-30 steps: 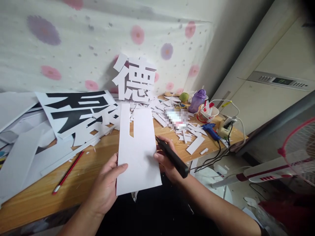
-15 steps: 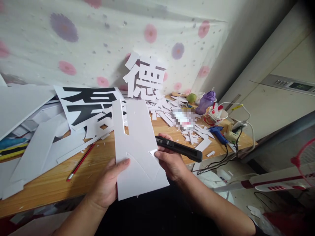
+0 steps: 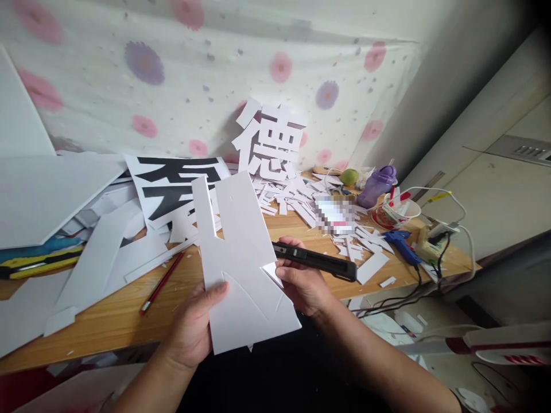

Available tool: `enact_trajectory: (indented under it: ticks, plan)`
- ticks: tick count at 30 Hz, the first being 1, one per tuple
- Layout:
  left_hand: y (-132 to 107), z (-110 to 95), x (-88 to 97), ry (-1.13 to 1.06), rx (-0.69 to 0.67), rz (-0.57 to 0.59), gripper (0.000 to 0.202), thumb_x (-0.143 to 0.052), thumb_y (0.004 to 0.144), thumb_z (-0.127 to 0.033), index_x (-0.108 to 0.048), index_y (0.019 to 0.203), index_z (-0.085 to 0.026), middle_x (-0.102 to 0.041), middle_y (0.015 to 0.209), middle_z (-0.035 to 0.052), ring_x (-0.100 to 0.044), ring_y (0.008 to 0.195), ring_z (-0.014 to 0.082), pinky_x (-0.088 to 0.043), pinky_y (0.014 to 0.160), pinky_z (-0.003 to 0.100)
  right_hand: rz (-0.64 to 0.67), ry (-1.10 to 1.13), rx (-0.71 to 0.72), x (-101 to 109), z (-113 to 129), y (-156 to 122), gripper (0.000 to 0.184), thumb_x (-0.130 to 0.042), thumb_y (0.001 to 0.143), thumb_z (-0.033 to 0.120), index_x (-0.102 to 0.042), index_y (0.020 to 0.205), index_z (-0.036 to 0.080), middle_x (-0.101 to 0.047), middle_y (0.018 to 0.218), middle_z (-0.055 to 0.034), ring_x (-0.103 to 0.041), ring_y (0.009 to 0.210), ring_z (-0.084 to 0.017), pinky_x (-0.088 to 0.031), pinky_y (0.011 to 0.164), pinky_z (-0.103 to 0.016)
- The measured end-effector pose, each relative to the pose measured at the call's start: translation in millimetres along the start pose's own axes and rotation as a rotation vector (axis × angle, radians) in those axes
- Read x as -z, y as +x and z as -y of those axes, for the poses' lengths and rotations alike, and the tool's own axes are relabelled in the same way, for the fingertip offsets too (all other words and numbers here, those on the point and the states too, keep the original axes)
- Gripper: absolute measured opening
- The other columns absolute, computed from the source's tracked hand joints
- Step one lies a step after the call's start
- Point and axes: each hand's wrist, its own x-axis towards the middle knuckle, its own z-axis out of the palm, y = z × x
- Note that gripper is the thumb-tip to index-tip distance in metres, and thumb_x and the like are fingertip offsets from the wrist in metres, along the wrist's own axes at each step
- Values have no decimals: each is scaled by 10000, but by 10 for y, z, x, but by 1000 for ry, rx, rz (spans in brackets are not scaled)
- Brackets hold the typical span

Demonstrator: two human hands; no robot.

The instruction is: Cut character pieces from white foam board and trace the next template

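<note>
My left hand (image 3: 200, 324) grips the lower left side of a white foam board (image 3: 241, 252), thumb on its face and fingers behind. A slot is cut into the board's top, and curved cut lines mark its lower half. My right hand (image 3: 303, 281) is closed round a black utility knife (image 3: 322, 264), which points left behind the board's right edge; its blade tip is hidden. The right thumb also presses the board's right edge, beside a small angled gap. On the table behind, a cut-out white character (image 3: 273, 140) leans against the patterned wall covering.
White offcuts (image 3: 297, 195) litter the wooden table (image 3: 116, 330). A printed sheet (image 3: 176, 178), a red pencil (image 3: 161, 284) and a yellow-black cutter (image 3: 43, 263) lie left. At right are a blue glue gun (image 3: 402, 245), a purple bottle (image 3: 376, 186), a paper tub (image 3: 396, 211) and cables.
The gap at the board's right edge, beside my right thumb, has widened. My view has turned left, so the table things appear further right. Both hands keep their holds.
</note>
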Motion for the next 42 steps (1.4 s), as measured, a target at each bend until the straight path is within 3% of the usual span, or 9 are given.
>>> enact_trajectory:
  ticks: [6, 9, 12, 15, 18, 23, 31, 37, 42]
  plan:
    - [-32, -143, -34, -54, -58, -38, 387, -887, 529, -349, -761, 869, -215, -777, 885, 69, -707, 976, 365, -592, 839, 467, 23, 4, -32, -8, -99, 35, 630, -802, 604, 176, -457, 1117, 297, -612, 740, 69, -575, 617, -137, -469, 524, -242]
    - [-47, -226, -61, -42, -120, -74, 418, -895, 510, -335, -760, 889, -218, -777, 851, 63, -713, 962, 354, -592, 843, 456, 0, -147, 37, 39, -88, 272, 564, -787, 642, 199, -473, 1105, 276, -608, 744, 55, -579, 638, -148, -496, 565, -277]
    - [-63, -248, -87, -50, -165, -122, 467, -913, 474, -322, -760, 901, -210, -780, 851, 66, -712, 968, 352, -592, 855, 438, -44, -391, 308, 7, 123, 655, 524, -788, 648, 234, -484, 1074, 253, -621, 760, 43, -602, 651, -158, -518, 661, -338]
    - [-79, -230, -91, -73, -203, -201, 480, -916, 477, -306, -753, 917, -206, -784, 902, 71, -716, 958, 344, -595, 851, 429, -172, -436, 597, -94, 384, 853, 538, -760, 699, 309, -449, 1137, 279, -678, 885, 7, -672, 867, -209, -520, 811, -403]
    - [-83, -201, -71, -100, -231, -265, 459, -904, 526, -279, -744, 951, -211, -785, 947, 64, -730, 914, 308, -609, 808, 384, -121, -418, 503, -144, 422, 678, 518, -741, 758, 386, -448, 1172, 281, -716, 907, -24, -703, 868, -225, -535, 742, -379]
    - [-26, -112, -100, -92, -243, -242, 507, -857, 639, -277, -707, 1118, -205, -761, 1090, 91, -718, 979, 295, -592, 863, 374, 86, -433, 297, -18, 125, 128, 520, -763, 782, 411, -455, 1180, 280, -730, 904, -29, -697, 772, -195, -517, 642, -307]
    - [14, 124, -168, 22, -119, -203, 574, -851, 659, -304, -668, 1181, -152, -756, 1085, 125, -698, 1029, 333, -558, 926, 433, -53, -417, 431, 36, 214, 30, 541, -801, 758, 352, -457, 1172, 297, -736, 992, -43, -715, 927, -230, -549, 811, -399]
    - [3, 196, -175, -25, -130, -234, 709, -837, 681, -336, -565, 1317, -178, -751, 1100, 117, -699, 1021, 328, -565, 887, 440, -40, -632, 463, 95, 40, -112, 490, -742, 817, 334, -458, 1215, 305, -711, 1099, -73, -695, 902, -218, -547, 762, -375]
    - [-50, 363, -209, -23, -66, -162, 659, -801, 736, -392, -524, 1305, -207, -725, 1154, 106, -694, 1010, 254, -555, 825, 356, -109, -748, 444, 355, -129, -234, 461, -708, 841, 316, -463, 1232, 303, -704, 1092, -78, -668, 780, -196, -520, 657, -328]
